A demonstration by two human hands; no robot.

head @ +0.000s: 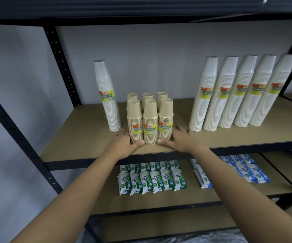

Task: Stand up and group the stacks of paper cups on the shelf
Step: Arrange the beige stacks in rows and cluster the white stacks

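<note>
A black metal rack (61, 64) is seen against a pale wall, and its tan shelf (229, 137) is set at about chest height. On the right of the shelf a row of five tall white stacks (243, 95) is stood upright, each touching the next, with yellow labels turned to the front. A sixth white stack (108, 99) is stood alone at the left, well apart from the row. Between them, near the front edge, six short tan stacks (150, 123) are packed upright in two rows of three, the front three labelled. On the board below, green packs (152, 179) are laid in rows, and blue packs (243, 169) are laid to their right. The tan group is bracketed by both hands: the left hand (124, 142) is laid flat on the shelf against its left side, the right hand (180, 139) against its right side. The fingers are held straight and the thumbs are pressed to the bases of the front stacks; nothing is gripped.
</note>
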